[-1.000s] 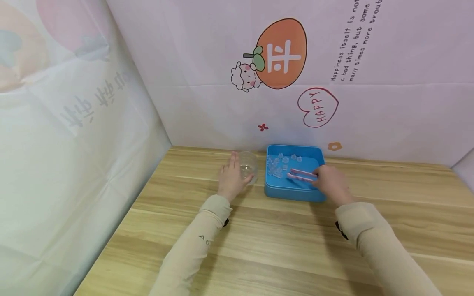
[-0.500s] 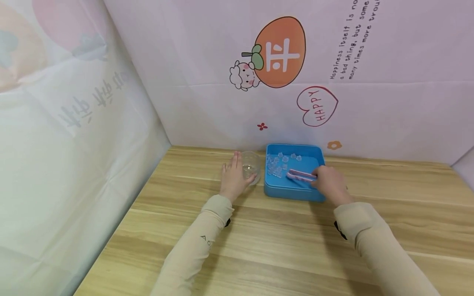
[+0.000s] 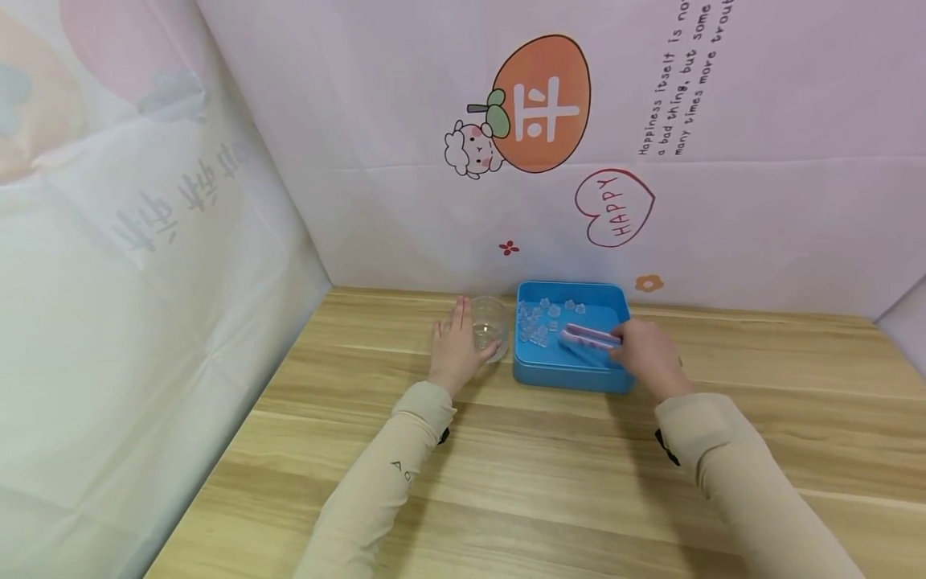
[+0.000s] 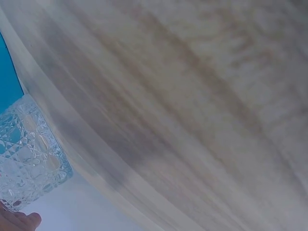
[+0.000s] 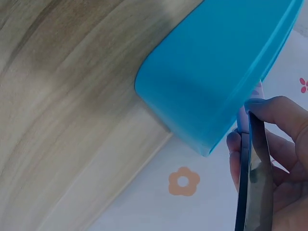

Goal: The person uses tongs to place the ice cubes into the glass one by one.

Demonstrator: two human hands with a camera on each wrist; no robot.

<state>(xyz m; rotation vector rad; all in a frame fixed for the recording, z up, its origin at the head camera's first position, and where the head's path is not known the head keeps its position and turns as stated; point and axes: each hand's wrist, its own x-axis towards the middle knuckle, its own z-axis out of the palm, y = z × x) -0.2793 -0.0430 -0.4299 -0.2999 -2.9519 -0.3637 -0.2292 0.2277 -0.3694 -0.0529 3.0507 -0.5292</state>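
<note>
My left hand holds a clear patterned glass from its left side, fingers at the back and thumb in front. In the left wrist view, the cut-glass wall shows above a bit of the fingers. Gripping a pair of pink tongs, my right hand is at the right rim of the blue box. The tongs' tips hang inside the box, right of several small clear pieces. Whether the tips hold one cannot be told. The tongs' metal handle shows in the right wrist view.
Glass and box stand side by side on a wood-grain table, near its back edge. Behind them rises a printed white wall covering. Another white sheet hangs along the left edge.
The two arms of the tongs have come closer together. My left hand and the glass have shifted slightly right, towards the box. My right hand stays at the box's right side.
</note>
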